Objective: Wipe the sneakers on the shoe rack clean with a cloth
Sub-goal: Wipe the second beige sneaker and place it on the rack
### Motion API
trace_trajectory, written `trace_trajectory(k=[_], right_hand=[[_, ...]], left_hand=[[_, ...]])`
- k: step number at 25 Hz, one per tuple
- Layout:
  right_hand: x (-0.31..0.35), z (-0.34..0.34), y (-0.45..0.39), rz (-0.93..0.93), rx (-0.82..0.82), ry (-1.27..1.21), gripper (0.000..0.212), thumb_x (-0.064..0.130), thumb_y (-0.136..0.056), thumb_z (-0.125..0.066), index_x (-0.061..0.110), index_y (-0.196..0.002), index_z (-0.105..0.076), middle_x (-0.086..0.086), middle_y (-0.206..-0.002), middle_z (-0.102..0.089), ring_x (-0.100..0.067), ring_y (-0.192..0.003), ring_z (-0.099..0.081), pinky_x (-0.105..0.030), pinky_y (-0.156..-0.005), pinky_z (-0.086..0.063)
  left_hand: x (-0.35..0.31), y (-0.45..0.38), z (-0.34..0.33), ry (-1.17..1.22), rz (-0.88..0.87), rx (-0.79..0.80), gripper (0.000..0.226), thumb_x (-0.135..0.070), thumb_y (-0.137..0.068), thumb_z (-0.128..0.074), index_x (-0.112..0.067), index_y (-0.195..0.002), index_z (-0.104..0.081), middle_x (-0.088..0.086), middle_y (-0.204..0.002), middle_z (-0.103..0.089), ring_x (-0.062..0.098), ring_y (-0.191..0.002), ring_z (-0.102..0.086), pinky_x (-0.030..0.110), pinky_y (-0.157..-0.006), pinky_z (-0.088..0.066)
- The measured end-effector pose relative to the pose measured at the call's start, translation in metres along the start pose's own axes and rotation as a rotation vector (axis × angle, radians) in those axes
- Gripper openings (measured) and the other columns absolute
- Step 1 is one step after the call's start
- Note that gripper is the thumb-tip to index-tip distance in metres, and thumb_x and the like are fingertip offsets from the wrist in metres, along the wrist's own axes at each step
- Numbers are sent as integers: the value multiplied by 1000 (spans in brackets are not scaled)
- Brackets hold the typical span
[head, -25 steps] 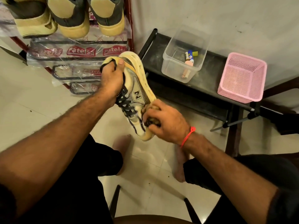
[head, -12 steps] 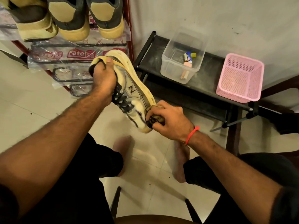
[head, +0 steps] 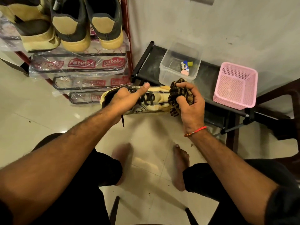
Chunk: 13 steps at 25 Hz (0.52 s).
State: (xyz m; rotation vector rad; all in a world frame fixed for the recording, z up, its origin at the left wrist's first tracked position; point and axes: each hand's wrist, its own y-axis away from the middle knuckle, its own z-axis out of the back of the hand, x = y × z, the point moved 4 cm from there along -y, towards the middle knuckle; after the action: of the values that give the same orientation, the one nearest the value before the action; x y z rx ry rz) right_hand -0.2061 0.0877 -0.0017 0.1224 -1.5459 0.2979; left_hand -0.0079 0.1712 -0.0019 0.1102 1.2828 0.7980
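A cream and grey sneaker (head: 156, 99) with black laces lies level in the air above the floor, toe to the right. My left hand (head: 125, 99) grips its heel end, fingers in the opening and thumb stretched along the laces. My right hand (head: 190, 103) holds a bunched brown checked cloth (head: 179, 94) against the sneaker's toe. Three more sneakers (head: 73, 25) stand heels out on the top shelf of the red shoe rack (head: 128, 38) at the upper left.
A low black stand (head: 209, 83) against the wall carries a clear plastic tub (head: 178, 62) with small items and a pink mesh basket (head: 235, 85). The rack's lower shelves are wrapped in printed plastic. My bare feet rest on the tiled floor below.
The sneaker has turned from tilted, toe toward me, to lying level with its toe to the right. My right hand with the cloth has moved up and right onto the toe.
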Motion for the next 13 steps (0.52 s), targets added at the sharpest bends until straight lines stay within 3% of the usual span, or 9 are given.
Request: trace_trajectory(k=[2,5,9,13], right_hand=[[2,5,-6,63,-7,78,34,6,-76,-57,20,-104,-69,-16,-117,-62,-25,-110,-62,-55,-94,-54],[7,7,-14,120,-6,156,36,9,-77,-58,20,-110,-67,-9,-119,-61,-22,-114,-59,-52,-97,-52],[2,9,-20,174,23,400,59,15,-80,-62,25,-137,-49,-1,-131,-58,-17,-118,-59,-48,-101,-51],[8,7,-16,259,-31,599,57,14,-81,-64,17,-137,-53,-3,-130,-58,-17,-121,-48,-47,-106,-45]], left_hand=[[1,-7,-6,-48,-127,-106,63,-77,-70,-72,-25,-106,-67,-8,-97,-76,12,-95,-72,37,-86,-59],[8,-11,-16,125,-181,-212,42,-63,-84,-70,-28,-106,-63,-7,-100,-76,12,-95,-72,44,-90,-60],[9,-5,-26,232,-285,-214,26,-52,-93,-67,-30,-106,-62,-7,-102,-77,10,-96,-73,44,-90,-60],[10,4,-39,167,-410,-154,34,-62,-85,-66,-42,-111,-59,-9,-111,-74,20,-100,-72,50,-89,-60]])
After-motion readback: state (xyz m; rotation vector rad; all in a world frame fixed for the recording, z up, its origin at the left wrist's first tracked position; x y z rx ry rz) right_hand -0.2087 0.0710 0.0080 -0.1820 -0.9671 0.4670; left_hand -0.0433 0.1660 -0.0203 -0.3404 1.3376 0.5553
